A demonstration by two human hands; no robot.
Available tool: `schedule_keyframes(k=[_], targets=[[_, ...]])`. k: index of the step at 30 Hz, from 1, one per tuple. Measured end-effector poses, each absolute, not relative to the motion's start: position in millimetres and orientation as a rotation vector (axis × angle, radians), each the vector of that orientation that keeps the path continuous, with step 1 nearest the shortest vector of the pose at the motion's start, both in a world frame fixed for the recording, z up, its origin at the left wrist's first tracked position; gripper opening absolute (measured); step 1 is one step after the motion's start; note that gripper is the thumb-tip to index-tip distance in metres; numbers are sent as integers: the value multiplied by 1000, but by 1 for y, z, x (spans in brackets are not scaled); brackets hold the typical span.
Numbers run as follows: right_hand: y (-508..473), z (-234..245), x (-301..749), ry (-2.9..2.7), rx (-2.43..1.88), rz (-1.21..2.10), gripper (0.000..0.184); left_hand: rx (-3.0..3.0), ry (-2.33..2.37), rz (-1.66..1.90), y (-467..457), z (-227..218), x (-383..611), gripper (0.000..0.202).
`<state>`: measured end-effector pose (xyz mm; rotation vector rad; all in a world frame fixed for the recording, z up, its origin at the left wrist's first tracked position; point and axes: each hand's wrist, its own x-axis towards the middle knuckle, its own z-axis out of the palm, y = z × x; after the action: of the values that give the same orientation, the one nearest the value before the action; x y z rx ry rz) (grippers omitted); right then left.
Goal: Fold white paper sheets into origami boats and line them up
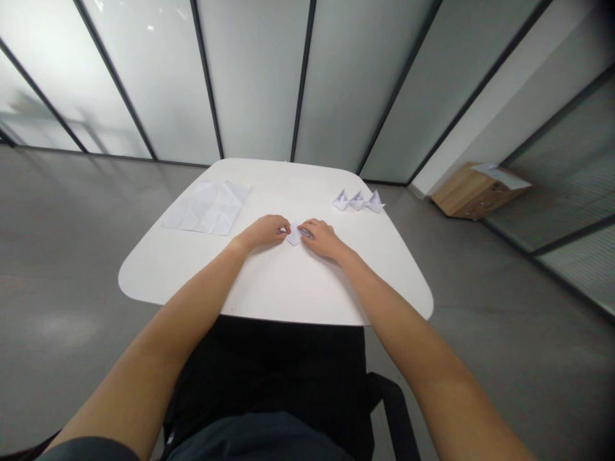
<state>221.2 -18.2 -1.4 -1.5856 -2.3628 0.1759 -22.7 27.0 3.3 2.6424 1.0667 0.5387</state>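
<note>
A small folded piece of white paper (295, 236) lies on the white table (288, 288) between my two hands. My left hand (267, 232) pinches its left side with thumb and fingers. On the other side, my right hand (321, 237) grips the paper's right edge, fingers curled over it. The paper's lower end comes to a point toward me. Its outer edges are partly hidden under my fingers.
Three folded paper boats (357, 201) stand in a row at the table's back right. Creased white sheets (209, 208) lie flat at the left. A wooden box (473, 192) with paper on it stands on the floor, right. Frosted glass panels (254, 77) rise behind the table.
</note>
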Motion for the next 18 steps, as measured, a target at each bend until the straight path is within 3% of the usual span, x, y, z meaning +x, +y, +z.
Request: schedule_keyframes(k=[18], targets=[[-15,2,235,-2446,-1333,312,41,2441,1056,396,30,13,-40,35]])
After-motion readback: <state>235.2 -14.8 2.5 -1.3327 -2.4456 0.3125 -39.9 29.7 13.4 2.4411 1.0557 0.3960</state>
